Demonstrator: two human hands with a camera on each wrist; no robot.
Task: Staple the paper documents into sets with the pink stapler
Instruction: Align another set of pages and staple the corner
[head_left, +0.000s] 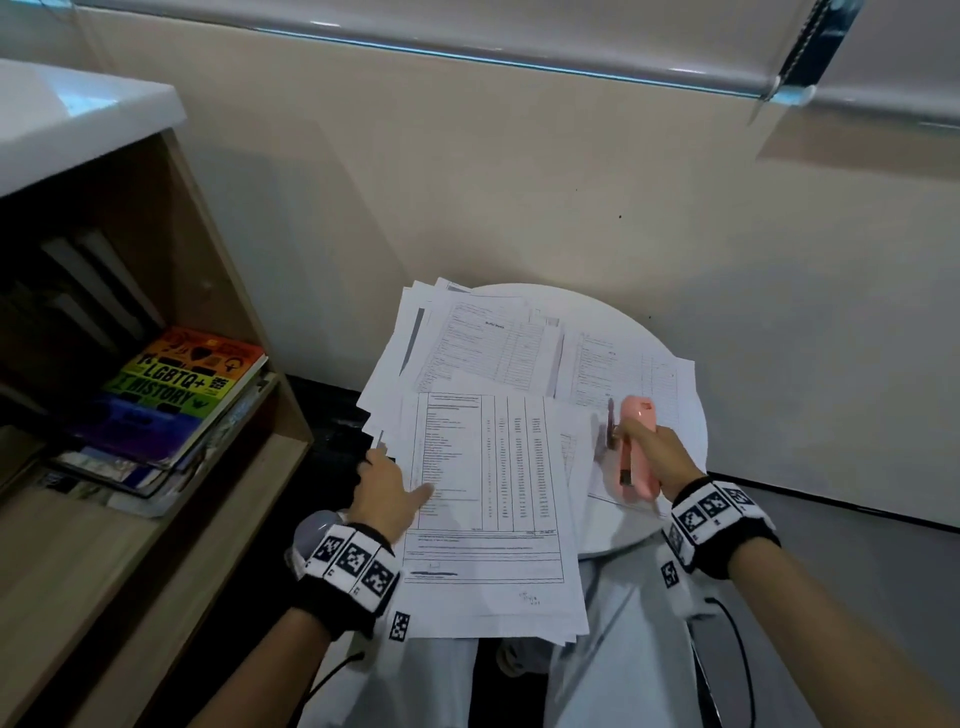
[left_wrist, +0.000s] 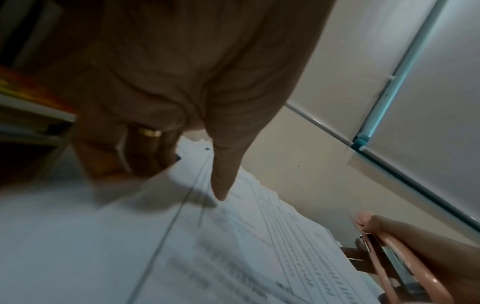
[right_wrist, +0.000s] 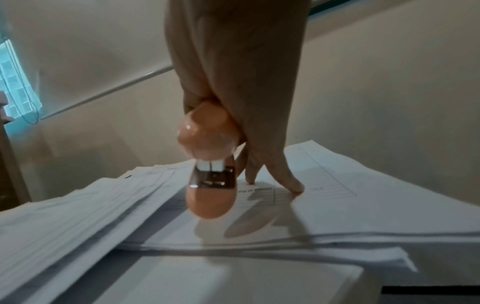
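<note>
Pink stapler (head_left: 638, 449) sits in the right hand (head_left: 655, 457), whose fingers are curled round its body while two fingertips (right_wrist: 296, 186) reach down to a sheet; it hangs above the right side of the papers (head_left: 488, 467), its mouth parted and nothing between its halves. The left hand (head_left: 387, 488) lies at the near left edge of the pile, thumb stretched flat on the top sheet and the other fingers curled under the pile's edge, so it grips the nearest bundle. White sheets cover most of the small round bench (head_left: 613, 312) in loose, overlapping heaps, some hanging over its near and left edges. No staple can be made out in any corner, so how many sets are done cannot be told; most of the work seems to remain, with the nearest bundle looking like the next to be squared and fastened. Left of the bench, a wooden shelf (head_left: 228, 291) holds a stack of books (head_left: 171, 395), lying flat, a rainbow-coloured cover on top.
</note>
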